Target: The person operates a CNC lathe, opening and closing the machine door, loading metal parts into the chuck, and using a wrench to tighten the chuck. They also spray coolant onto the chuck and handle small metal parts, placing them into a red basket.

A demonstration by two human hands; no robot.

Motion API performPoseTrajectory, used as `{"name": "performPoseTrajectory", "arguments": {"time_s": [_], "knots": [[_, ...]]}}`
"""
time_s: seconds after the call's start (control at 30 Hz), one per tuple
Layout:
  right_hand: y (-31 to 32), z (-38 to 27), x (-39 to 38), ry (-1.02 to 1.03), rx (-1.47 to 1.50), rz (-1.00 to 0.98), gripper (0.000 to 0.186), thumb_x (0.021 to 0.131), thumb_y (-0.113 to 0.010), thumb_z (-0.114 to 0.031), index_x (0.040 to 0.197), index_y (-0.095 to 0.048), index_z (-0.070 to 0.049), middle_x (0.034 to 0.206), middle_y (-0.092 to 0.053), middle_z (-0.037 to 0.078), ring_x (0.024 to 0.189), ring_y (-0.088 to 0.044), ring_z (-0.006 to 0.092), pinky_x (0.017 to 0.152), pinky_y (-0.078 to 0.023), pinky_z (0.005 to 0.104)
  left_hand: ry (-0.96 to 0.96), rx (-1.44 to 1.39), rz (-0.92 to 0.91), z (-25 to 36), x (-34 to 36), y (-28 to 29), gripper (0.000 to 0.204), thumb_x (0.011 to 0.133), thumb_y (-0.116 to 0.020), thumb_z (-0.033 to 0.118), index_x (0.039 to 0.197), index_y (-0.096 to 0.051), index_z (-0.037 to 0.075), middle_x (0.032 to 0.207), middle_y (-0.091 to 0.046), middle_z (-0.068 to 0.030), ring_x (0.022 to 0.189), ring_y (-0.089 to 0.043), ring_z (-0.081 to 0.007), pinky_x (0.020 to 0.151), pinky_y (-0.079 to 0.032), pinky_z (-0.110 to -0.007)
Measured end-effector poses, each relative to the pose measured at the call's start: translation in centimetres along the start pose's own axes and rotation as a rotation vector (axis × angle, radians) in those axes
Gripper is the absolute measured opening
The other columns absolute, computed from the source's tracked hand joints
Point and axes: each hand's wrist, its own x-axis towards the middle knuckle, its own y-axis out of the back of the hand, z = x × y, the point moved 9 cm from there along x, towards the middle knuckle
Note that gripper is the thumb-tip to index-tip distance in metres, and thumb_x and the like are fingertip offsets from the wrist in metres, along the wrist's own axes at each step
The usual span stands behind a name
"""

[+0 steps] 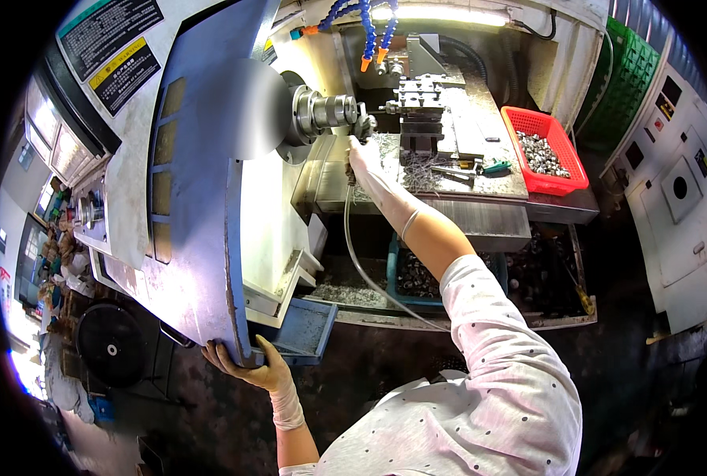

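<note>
My gloved left hand (250,366) is closed round the bottom corner of the lathe's blue sliding door (199,198), fingers on the outer side and thumb on the edge. Stretched forward into the machine, my gloved right hand (363,161) is closed on what looks like an air gun, mostly hidden by the fingers. A pale hose (352,238) hangs from it and curves down to the right. Just beyond that hand sits the metal spindle collet (330,111). The tool post (418,103) stands to its right, with metal shavings (421,174) below.
A red plastic basket (564,184) of small metal parts stands on the machine's right side. Hand tools, one green-handled (495,167), lie near it. Blue coolant nozzles (367,40) hang above. A blue tray (314,333) juts out below the door. A white cabinet (671,198) stands far right.
</note>
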Motion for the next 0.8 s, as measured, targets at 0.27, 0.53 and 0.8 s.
{"name": "performPoseTrajectory", "arguments": {"time_s": [0.27, 0.53, 0.8], "knots": [[-0.7, 1.4, 0.6, -0.002, 0.085, -0.093, 0.018, 0.078, -0.051, -0.018, 0.083, -0.042, -0.004, 0.056, -0.047, 0.005, 0.041, -0.044, 0.0136, 0.035, -0.038, 0.0278, 0.008, 0.026, 0.051, 0.4, 0.0, 0.1, 0.058, 0.068, -0.046, -0.009, 0.12, -0.023, 0.001, 0.123, -0.029, -0.0204, 0.116, -0.027, -0.0369, 0.095, -0.019, -0.049], [-1.5, 2.0, 0.4, 0.053, 0.147, -0.068, 0.021, 0.078, -0.053, -0.018, 0.084, -0.041, -0.002, 0.058, -0.048, 0.006, 0.043, -0.045, 0.0131, 0.036, -0.038, 0.0287, 0.002, 0.03, 0.077, 0.8, 0.1, 0.3, 0.056, 0.066, -0.044, -0.009, 0.119, -0.025, 0.0, 0.122, -0.03, -0.0207, 0.116, -0.027, -0.0369, 0.095, -0.019, -0.049], [-0.8, 0.0, -1.9, 0.1, 0.187, 0.039, 0.019, 0.077, -0.052, -0.017, 0.083, -0.046, 0.0, 0.061, -0.049, 0.005, 0.044, -0.045, 0.0122, 0.037, -0.037, 0.0261, 0.027, 0.049, 0.084, 0.6, 0.0, 0.4, 0.057, 0.066, -0.043, -0.01, 0.119, -0.026, -0.001, 0.122, -0.03, -0.0208, 0.116, -0.027, -0.0371, 0.096, -0.019, -0.049]]}}
